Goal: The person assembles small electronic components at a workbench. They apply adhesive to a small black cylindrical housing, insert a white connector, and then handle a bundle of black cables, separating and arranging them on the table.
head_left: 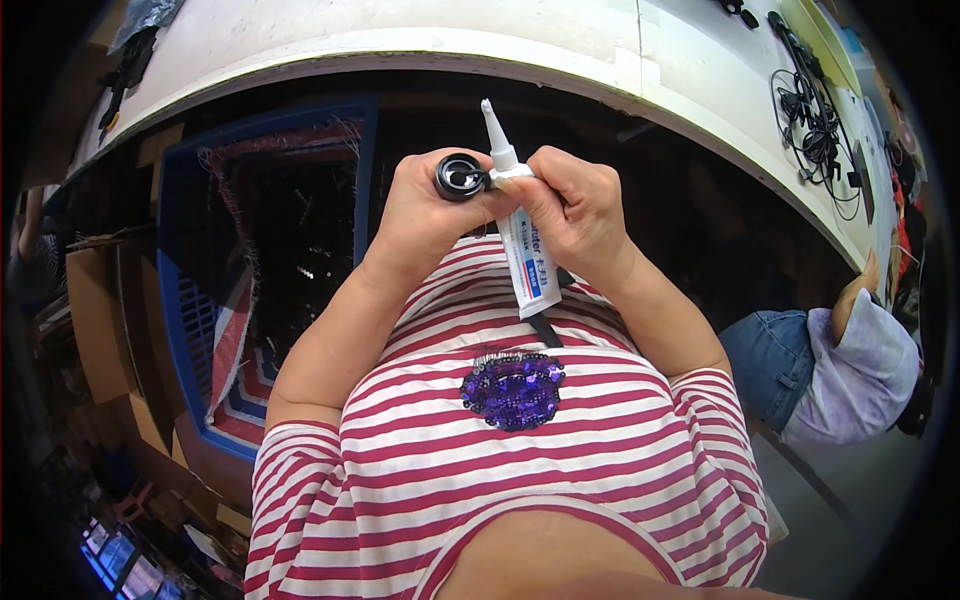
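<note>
Close in front of my chest, my two hands meet. My left hand [418,212] is closed round a short black cylindrical part [460,178] with a glossy round end facing up. White and blue printed, a squeeze tube [528,262] is pinched near its neck by my right hand [582,212]. Its long tapered white nozzle [497,132] points up, toward the bench, and its flat end hangs toward my striped shirt. The tube's neck is beside the black part; fingers hide whether they touch. A dark strip [545,331] shows below the tube's flat end.
A white bench [420,45] curves across the far side. Black cables [815,125] lie on its right part. At left stands a blue plastic crate [180,290] with a striped liner and dark contents, beside cardboard boxes [100,320]. Another person [845,365] is at the right by the bench.
</note>
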Tool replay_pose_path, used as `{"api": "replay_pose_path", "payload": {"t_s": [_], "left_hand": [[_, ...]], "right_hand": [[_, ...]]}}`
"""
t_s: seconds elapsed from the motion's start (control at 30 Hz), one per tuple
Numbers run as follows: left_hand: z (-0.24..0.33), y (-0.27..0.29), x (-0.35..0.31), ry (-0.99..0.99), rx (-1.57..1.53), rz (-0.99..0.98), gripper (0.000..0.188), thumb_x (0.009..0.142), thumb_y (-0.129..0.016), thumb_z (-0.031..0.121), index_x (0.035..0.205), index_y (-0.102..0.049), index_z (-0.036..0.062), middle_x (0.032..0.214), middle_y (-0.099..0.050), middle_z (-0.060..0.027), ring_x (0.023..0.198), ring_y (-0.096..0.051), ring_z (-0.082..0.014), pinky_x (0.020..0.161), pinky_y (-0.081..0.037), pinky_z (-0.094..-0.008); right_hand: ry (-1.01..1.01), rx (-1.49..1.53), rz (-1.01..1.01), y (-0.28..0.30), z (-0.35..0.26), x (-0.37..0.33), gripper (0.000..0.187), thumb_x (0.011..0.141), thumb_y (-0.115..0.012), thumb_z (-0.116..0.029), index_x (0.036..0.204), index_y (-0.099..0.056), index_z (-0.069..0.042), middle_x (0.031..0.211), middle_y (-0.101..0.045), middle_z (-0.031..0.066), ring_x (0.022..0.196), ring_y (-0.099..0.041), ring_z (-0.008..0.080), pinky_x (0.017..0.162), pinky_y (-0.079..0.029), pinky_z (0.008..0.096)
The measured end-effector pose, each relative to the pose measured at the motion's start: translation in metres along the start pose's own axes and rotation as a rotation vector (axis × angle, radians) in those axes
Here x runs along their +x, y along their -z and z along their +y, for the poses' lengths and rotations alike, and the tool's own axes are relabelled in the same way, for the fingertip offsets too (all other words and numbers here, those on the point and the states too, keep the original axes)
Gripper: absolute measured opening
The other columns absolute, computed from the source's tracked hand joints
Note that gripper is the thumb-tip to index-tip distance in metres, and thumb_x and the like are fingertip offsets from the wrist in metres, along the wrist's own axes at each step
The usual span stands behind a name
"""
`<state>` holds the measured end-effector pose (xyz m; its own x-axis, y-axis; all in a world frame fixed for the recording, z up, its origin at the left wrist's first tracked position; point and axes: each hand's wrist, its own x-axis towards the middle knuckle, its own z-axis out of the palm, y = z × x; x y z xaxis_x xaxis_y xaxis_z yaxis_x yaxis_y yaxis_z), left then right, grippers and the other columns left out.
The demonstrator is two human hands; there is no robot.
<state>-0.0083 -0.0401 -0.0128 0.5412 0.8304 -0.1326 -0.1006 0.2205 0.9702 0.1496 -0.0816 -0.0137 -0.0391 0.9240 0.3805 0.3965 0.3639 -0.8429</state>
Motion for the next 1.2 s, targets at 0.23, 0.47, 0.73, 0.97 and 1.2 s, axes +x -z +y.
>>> {"api": "replay_pose_path", "payload": {"t_s": [0.23, 0.47, 0.73, 0.97, 1.2], "left_hand": [[0.018, -0.005, 0.011, 0.001, -0.058, 0.047, 0.025, 0.072, -0.071, 0.01, 0.092, -0.062, -0.0007, 0.076, -0.061, -0.0029, 0.066, -0.055, -0.0063, 0.06, -0.045, -0.0185], [0.016, -0.014, 0.004, -0.051, 0.139, -0.017, 0.024, 0.071, -0.072, 0.011, 0.089, -0.063, -0.0023, 0.072, -0.063, -0.0055, 0.065, -0.058, -0.0076, 0.061, -0.049, -0.0192], [0.016, -0.01, 0.009, -0.085, 0.117, -0.075, 0.017, 0.07, -0.071, 0.007, 0.082, -0.063, -0.0016, 0.07, -0.062, -0.0061, 0.062, -0.058, -0.0086, 0.057, -0.048, -0.0196], [0.013, -0.012, 0.007, -0.007, 0.093, -0.042, 0.015, 0.069, -0.071, 0.007, 0.078, -0.063, -0.0012, 0.067, -0.061, -0.005, 0.061, -0.057, -0.0089, 0.056, -0.047, -0.0199], [0.007, -0.015, 0.003, 0.046, 0.156, -0.044, 0.013, 0.069, -0.07, 0.006, 0.076, -0.062, -0.0011, 0.067, -0.061, -0.0037, 0.061, -0.056, -0.0065, 0.056, -0.045, -0.0186]], "right_hand": [[0.055, -0.12, 0.144, 0.015, 0.0, 0.021, 0.022, 0.079, -0.063, -0.015, 0.065, -0.051, -0.003, 0.05, -0.045, 0.0082, 0.041, -0.045, 0.0136, 0.039, -0.036, 0.0249], [0.028, 0.018, 0.202, 0.037, 0.004, 0.031, 0.019, 0.083, -0.061, -0.021, 0.088, -0.058, -0.003, 0.07, -0.056, -0.0004, 0.06, -0.051, 0.0049, 0.053, -0.042, 0.0178], [-0.354, 0.545, -0.172, 0.039, -0.006, 0.013, 0.028, 0.072, -0.07, -0.011, 0.096, -0.059, -0.001, 0.085, -0.063, 0.007, 0.078, -0.06, 0.0126, 0.074, -0.049, 0.026], [-0.358, 0.51, -0.056, 0.033, -0.001, 0.005, 0.015, 0.077, -0.066, -0.012, 0.087, -0.062, -0.002, 0.077, -0.062, 0.003, 0.069, -0.057, 0.0083, 0.062, -0.046, 0.0214], [-0.371, 0.464, -0.065, 0.033, 0.0, 0.003, 0.017, 0.079, -0.063, -0.016, 0.09, -0.061, -0.003, 0.077, -0.059, 0.0016, 0.065, -0.052, 0.0062, 0.057, -0.042, 0.0208]]}}
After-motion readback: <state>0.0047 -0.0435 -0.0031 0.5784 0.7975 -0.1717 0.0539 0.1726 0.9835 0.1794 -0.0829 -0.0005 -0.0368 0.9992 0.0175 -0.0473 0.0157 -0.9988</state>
